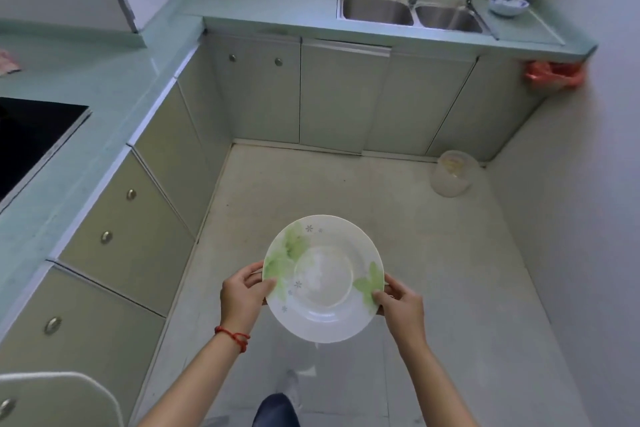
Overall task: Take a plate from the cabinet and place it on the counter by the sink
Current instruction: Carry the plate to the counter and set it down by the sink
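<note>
White ceramic with pale green leaf prints, the plate [323,279] is out of the cabinet and carried level over the floor, well apart from any counter. The left hand [244,293] grips its left rim and the right hand [401,305] its right rim, each with the thumb on top and the fingers [379,296] clamped under the edge.

The step in hand appears to be the carry: the person faces the double sink [412,12] across the room, with the plate still far short of it. The pale green counter [277,3] left of the sink has a broad bare stretch; the narrower strip on its right holds a small blue-and-white bowl [508,4].

The next move likely calls for walking forward, keeping the plate flat, then lowering it onto the bare counter beside the basin and sliding the fingers out from beneath before letting go.
</note>
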`<state>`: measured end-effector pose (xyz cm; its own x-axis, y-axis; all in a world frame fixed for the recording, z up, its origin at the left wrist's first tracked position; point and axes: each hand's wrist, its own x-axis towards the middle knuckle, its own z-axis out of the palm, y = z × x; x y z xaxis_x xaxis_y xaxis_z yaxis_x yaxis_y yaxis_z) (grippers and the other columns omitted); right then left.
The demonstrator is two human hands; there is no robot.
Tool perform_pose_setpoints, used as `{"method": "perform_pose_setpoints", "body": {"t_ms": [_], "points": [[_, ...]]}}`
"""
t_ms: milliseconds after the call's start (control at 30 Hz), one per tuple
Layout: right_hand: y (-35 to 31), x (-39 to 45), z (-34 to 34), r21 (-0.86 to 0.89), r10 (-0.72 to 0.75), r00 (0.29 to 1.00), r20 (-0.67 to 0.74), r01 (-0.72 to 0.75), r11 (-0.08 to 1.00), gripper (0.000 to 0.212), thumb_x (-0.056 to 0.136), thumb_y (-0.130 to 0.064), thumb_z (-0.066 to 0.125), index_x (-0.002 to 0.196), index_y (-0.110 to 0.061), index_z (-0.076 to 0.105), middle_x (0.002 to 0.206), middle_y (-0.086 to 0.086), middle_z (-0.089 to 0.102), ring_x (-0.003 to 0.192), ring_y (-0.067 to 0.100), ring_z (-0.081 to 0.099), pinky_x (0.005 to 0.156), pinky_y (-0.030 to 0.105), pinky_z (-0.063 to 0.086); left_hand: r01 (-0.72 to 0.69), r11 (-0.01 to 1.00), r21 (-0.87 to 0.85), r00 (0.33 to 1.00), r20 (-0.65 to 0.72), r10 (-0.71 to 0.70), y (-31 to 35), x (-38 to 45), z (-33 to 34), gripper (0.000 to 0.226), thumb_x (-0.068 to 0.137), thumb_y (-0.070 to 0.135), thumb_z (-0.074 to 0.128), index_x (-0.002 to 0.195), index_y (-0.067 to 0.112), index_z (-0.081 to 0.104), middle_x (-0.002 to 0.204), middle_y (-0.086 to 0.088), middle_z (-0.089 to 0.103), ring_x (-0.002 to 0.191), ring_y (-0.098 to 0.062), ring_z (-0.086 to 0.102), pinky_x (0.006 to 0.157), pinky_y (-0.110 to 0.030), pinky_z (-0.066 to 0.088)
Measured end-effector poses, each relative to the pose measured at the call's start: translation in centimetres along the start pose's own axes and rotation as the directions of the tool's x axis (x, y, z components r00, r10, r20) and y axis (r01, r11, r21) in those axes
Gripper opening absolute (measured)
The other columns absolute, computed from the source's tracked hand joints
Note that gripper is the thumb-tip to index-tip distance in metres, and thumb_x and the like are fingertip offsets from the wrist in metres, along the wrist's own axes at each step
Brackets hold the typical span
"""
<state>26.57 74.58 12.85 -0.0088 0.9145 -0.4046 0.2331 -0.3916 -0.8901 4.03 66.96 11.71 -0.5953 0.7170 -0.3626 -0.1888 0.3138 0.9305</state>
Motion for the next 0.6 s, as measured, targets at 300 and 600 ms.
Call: {"method": "perform_pose_setpoints", "body": {"t_ms": [300,600], "points": [[-3.8,8.1,3.5,0.03,0.003,1.0,-0.018,-0.002,1.0,0.047,0.074,0.011,0.054,0.107,-0.02,0.068,0.071,0.011,0.05,0.067,0.023,0.05,0.069,0.043,0.056,-0.005,1.0,0.001,1.0,0.016,0.005,3.8,9.1,1.8,0.03,0.074,-0.005,0.064,0.102,0.008,0.063,0.082,-0.007,0.07,0.074,-0.018,0.067,0.051,-0.017,0.055],[-7.5,19.5,4.5,0.033,0.006,1.0,0.009,-0.006,0.999,0.044,0.075,0.012,0.054,0.111,-0.008,0.067,0.072,0.018,0.061,0.069,0.023,0.054,0.066,0.04,0.055,0.007,1.0,-0.005,0.999,-0.039,-0.007,6.5,18.2,7.2,0.03,0.075,-0.005,0.064,0.101,0.01,0.063,0.081,-0.006,0.07,0.074,-0.018,0.068,0.051,-0.016,0.055]]}}
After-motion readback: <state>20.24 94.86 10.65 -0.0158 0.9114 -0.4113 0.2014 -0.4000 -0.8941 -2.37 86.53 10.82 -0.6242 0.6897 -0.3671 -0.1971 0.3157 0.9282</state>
